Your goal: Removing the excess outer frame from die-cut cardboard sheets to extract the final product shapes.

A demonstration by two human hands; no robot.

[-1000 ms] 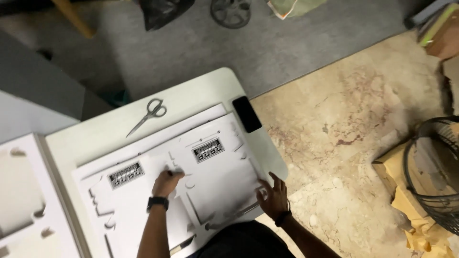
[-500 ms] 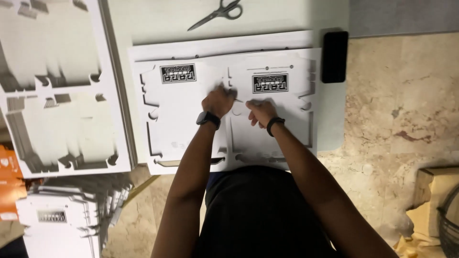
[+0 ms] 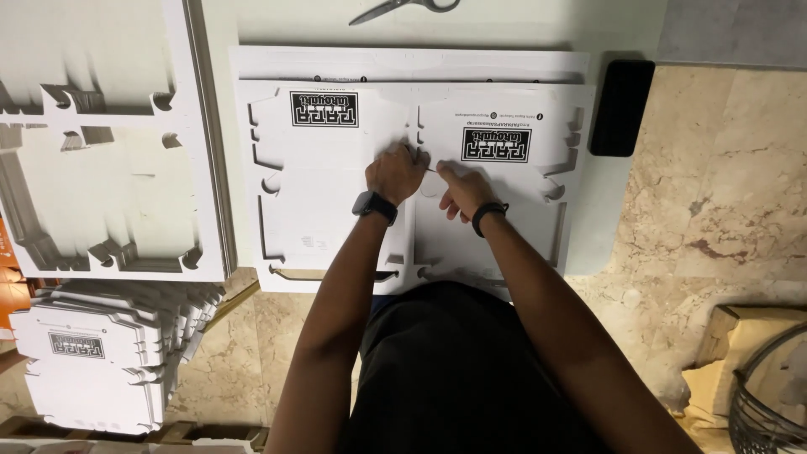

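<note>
Both hands meet at the middle of a white die-cut cardboard sheet (image 3: pixel 336 185) lying flat on the pale worktop (image 3: pixel 614 219). The left hand (image 3: pixel 395 172) presses on the sheet with fingers curled; the right hand (image 3: pixel 464 190) pinches at the cut seam, though what its fingers hold is too small to tell. The sheet carries notched slots and two black printed labels. Beyond lie a black phone (image 3: pixel 621 107) and scissors (image 3: pixel 402 7). Marble floor (image 3: pixel 723 210) shows at right.

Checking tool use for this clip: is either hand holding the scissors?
No: the scissors lie untouched at the table's far edge, while the left hand and right hand press on the white die-cut cardboard sheet.
</note>
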